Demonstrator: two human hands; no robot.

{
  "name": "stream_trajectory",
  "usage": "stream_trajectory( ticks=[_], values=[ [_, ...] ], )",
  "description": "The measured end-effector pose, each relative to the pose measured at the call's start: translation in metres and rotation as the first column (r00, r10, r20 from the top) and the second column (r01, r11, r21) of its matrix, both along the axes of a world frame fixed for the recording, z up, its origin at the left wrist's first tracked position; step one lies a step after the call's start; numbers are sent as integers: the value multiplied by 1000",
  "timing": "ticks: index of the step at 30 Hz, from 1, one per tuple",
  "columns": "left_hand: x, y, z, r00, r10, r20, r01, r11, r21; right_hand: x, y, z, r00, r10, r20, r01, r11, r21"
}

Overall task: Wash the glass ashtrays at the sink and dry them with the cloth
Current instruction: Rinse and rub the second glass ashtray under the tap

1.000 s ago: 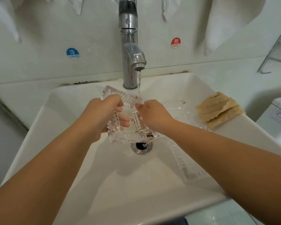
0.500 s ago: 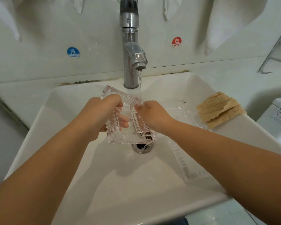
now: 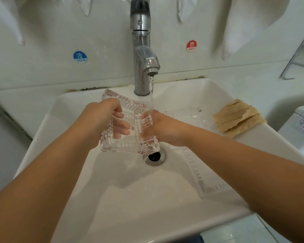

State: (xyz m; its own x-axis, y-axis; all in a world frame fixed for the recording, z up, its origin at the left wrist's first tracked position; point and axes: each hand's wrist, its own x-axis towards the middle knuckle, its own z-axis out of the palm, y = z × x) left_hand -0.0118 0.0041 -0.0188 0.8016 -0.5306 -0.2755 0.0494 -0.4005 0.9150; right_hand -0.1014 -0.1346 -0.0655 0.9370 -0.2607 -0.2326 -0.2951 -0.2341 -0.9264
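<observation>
Over the white sink (image 3: pixel 81 199), the left hand (image 3: pixel 102 120) grips the square glass ashtray (image 3: pixel 130 144), its fingers (image 3: pixel 120 127) curled through the rim. The right hand (image 3: pixel 162 128) pinches the opposite edge under the tap's (image 3: pixel 142 55) stream. A second ashtray (image 3: pixel 207 183) lies in the basin's right side. Wall stickers read COLD (image 3: pixel 80 57) and HOT (image 3: pixel 191 45). A tan cloth (image 3: pixel 239 118) rests on the rim.

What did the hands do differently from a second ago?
Hardly anything: the left hand and right hand keep gripping the glass ashtray under the running tap; the right hand shifted slightly along its rim. The second ashtray and cloth stayed put.
</observation>
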Motion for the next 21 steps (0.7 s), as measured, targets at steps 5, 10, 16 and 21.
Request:
stream_trajectory(
  ticks=[5,10,16,21],
  values=[
    [5,4,3,998,-2,-62,1,1000,-9,-6,-2,10,979,203,-32,-192,960,202],
    [3,3,4,998,-1,-61,0,1000,-6,-4,-5,11,988,149,-46,-149,989,6],
    [-6,-3,1,999,-42,-35,43,999,7,-1,-1,8,995,-92,41,101,930,-354],
    [-13,-8,-2,997,-75,-8,75,997,-4,0,-4,3,965,-259,40,257,904,-342]
  ],
)
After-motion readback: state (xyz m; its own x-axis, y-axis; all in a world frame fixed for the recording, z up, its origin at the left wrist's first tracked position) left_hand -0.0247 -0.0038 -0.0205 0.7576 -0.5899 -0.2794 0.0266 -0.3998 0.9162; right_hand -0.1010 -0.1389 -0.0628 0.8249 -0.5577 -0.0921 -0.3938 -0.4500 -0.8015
